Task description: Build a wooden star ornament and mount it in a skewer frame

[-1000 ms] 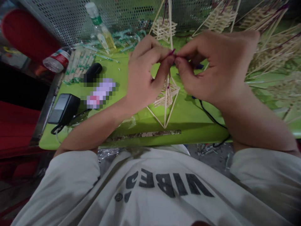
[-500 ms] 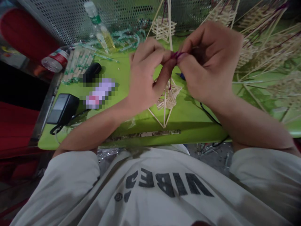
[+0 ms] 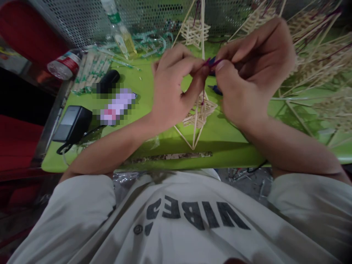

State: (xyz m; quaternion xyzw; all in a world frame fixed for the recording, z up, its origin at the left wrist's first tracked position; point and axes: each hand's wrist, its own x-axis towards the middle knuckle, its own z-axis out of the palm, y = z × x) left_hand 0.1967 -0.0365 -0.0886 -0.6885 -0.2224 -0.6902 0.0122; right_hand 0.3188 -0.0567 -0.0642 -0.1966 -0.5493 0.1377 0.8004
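Purple thread (image 3: 211,63) runs between the fingertips of both hands, above the green table. My left hand (image 3: 173,88) pinches it between thumb and forefinger. From the right, my right hand (image 3: 251,69) grips the same thread, thumb against fingers, the other fingers curled. A strand drops from the pinch to a woven ornament (image 3: 202,112) of pale thin sticks, partly behind my left hand. Its long sticks meet in a point near the table's front edge. A dark blue pointed thing (image 3: 216,90) lies beside my right thumb, mostly hidden.
On the left are a black boxy device (image 3: 72,124), a blurred lilac phone-like object (image 3: 118,106), a black cylinder (image 3: 108,80) and wrapped chopstick-like packets (image 3: 90,68). A bottle (image 3: 121,35) stands behind. Several stick ornaments (image 3: 316,44) fill the right. The green table's (image 3: 228,156) edge is near my body.
My right hand has moved slightly right and turned, its knuckles higher. Both hands keep their pinch on the purple thread. The view has shifted a little.
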